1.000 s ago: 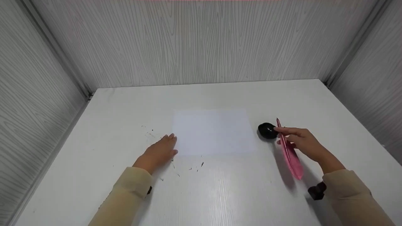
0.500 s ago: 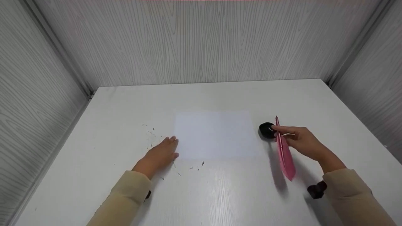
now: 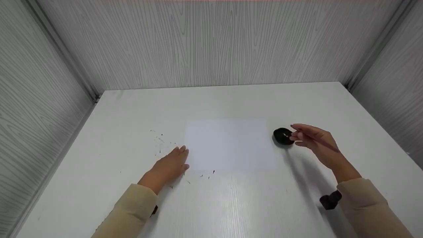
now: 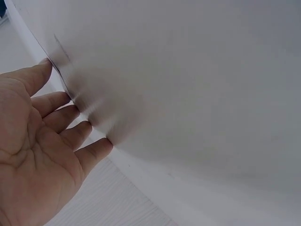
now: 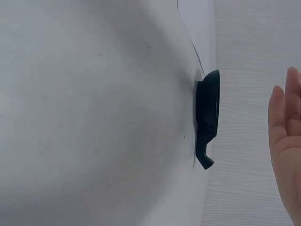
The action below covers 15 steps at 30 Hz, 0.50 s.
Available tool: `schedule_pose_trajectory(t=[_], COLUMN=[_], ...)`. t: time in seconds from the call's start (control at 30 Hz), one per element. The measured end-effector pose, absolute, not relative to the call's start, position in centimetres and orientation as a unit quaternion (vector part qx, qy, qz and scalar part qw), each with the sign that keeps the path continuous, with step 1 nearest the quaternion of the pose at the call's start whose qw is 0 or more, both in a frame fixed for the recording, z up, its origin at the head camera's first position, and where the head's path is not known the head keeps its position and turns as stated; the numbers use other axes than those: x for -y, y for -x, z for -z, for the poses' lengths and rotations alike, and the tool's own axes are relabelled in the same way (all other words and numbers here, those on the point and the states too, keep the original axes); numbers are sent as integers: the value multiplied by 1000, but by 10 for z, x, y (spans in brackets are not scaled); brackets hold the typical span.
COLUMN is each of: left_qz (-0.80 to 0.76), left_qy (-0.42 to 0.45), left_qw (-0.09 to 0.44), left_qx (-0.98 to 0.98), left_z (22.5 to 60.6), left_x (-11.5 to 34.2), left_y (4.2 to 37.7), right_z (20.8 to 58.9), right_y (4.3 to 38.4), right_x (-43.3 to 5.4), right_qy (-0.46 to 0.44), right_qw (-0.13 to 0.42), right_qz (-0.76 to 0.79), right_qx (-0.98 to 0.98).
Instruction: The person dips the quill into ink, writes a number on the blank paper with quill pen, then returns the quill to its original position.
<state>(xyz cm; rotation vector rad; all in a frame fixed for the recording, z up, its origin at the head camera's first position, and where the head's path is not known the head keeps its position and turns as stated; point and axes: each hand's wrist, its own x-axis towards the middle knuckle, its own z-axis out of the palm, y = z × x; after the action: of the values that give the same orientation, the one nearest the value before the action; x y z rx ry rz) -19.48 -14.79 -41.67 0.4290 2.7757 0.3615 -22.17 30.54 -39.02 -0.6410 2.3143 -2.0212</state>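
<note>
In the head view my left hand [image 3: 169,166] lies at the left edge of a blank sheet of paper [image 3: 229,145], fingers extended. The left wrist view shows its fingertips [image 4: 107,142] touching the sheet's edge. My right hand [image 3: 316,148] pinches a pink feather pen [image 3: 322,142], seen edge-on as a thin dark-red line across the hand. A small black bowl [image 3: 282,136] stands right of the paper, overlapped by the right fingertips in the head view. From the side, in the right wrist view, the bowl [image 5: 208,106] has a short angled stub; the pen is out of that picture.
A white tabletop [image 3: 224,102] carries dark specks and scuffs [image 3: 209,174] near the paper's lower left. Grey wood-grain panels [image 3: 211,43] enclose it at the back and both sides. A black wrist camera [image 3: 330,200] hangs under the right sleeve.
My right hand has turned, swinging the feather pen from pointing down toward me to lying up along the hand, edge-on. The fingertips stay by the black bowl. My left hand keeps its place on the paper.
</note>
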Motion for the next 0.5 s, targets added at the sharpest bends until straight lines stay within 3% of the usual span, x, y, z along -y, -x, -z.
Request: schedule_pose_trajectory(t=[0.23,0.5], left_qz=[-122,-116], left_qy=[-148,-138], left_qw=[143,133], left_qx=[-971,-975], left_z=[418,419], left_x=[145,140], left_y=[186,181], right_z=[398,398], right_y=[227,233], right_x=[-305,-302], right_qy=[138,-23], right_qw=[-18,-30], right_qz=[668,622], right_qx=[-731,-782])
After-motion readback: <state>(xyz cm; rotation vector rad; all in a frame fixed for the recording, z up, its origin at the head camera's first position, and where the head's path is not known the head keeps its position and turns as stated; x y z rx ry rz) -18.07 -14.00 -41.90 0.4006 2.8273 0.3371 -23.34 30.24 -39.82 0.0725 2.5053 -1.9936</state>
